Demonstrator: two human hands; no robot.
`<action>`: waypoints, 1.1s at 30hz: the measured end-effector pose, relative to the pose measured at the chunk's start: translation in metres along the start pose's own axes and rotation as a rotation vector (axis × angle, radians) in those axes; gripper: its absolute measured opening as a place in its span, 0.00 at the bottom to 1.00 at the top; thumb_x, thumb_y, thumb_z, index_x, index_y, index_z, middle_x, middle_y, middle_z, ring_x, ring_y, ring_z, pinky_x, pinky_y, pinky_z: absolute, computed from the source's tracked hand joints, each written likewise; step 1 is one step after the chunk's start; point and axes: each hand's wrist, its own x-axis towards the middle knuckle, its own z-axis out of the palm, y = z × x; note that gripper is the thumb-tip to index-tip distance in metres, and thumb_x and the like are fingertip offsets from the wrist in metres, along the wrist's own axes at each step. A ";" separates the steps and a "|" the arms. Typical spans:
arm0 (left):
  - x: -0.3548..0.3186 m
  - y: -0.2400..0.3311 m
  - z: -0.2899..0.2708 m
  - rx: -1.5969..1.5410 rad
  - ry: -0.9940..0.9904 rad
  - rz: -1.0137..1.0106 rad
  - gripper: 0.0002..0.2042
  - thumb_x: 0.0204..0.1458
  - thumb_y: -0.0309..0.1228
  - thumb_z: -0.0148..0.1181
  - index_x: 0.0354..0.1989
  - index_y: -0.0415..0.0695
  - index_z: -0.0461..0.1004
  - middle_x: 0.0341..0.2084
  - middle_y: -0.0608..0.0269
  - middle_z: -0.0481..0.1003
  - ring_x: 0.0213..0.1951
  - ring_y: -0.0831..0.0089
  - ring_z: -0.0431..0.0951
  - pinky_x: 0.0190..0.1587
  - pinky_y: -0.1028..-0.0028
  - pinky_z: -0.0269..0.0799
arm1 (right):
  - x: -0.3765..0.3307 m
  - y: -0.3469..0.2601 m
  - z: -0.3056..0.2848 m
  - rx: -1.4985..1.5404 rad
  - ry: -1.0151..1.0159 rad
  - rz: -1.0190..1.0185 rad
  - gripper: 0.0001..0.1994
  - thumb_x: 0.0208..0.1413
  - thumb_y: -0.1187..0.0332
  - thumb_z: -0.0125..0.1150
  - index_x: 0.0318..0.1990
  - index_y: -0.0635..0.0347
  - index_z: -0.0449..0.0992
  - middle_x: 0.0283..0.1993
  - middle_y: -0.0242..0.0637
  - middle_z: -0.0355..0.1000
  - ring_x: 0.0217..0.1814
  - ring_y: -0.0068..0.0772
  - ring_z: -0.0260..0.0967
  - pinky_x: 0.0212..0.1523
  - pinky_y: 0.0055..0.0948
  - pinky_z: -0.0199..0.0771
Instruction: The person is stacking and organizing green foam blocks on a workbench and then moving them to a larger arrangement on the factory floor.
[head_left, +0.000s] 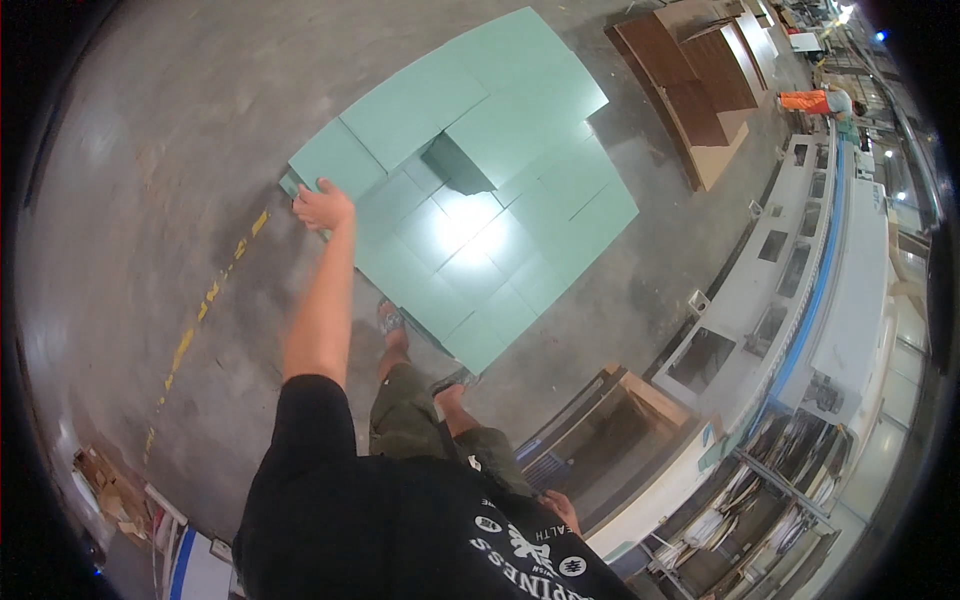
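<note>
Nearest, the right hand (pixel 560 510) hangs low beside the shirt; only part of it shows, nothing is seen in it, and its grasp cannot be told. Just right of it is a wooden frame (pixel 655 395), boxy and raw-edged, with a dark inside. The sandalled feet (pixel 391 320) are on the grey floor (pixel 190 130) at the stack's near edge.

Farther out, the left hand (pixel 323 206) is at the left corner of the green panels (pixel 530 60), fingers bent at the edge; whether they grip cannot be told. The panels lie ahead in a broad, low stack: flat, straight-cut rectangles, smooth and glossy enough to mirror a lamp. The work looks part-way along: the upper layer covers the far and left parts, a lower level shows toward the middle, and a dark hollow opens between. Whether layers are being added or removed is unclear.

To the left runs a worn yellow line (pixel 183 345). Far right are brown boards (pixel 655 55), flat and stacked unevenly, then a long pale machine (pixel 740 300) and a person in orange trousers (pixel 803 102).
</note>
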 end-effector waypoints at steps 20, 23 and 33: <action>-0.170 0.096 0.110 -0.409 -0.961 0.134 0.18 0.64 0.42 0.61 0.47 0.36 0.77 0.44 0.54 0.80 0.41 0.67 0.80 0.44 0.65 0.76 | -0.027 -0.057 0.080 -0.239 0.139 0.126 0.29 0.67 0.52 0.61 0.67 0.60 0.67 0.61 0.46 0.73 0.65 0.39 0.70 0.63 0.35 0.69; -0.155 0.071 0.115 -0.810 -0.929 -0.008 0.14 0.65 0.36 0.60 0.48 0.37 0.76 0.40 0.59 0.79 0.39 0.73 0.78 0.39 0.68 0.76 | -0.017 -0.034 0.063 -0.410 0.035 0.040 0.32 0.65 0.46 0.61 0.67 0.60 0.68 0.62 0.48 0.73 0.65 0.42 0.70 0.63 0.39 0.69; -0.051 -0.056 -0.075 -1.076 -0.569 -0.284 0.21 0.71 0.29 0.46 0.71 0.40 0.63 0.63 0.57 0.71 0.60 0.66 0.72 0.61 0.64 0.69 | -0.007 -0.045 0.074 -0.271 0.143 0.067 0.26 0.65 0.58 0.65 0.65 0.60 0.69 0.58 0.43 0.76 0.62 0.34 0.72 0.61 0.33 0.70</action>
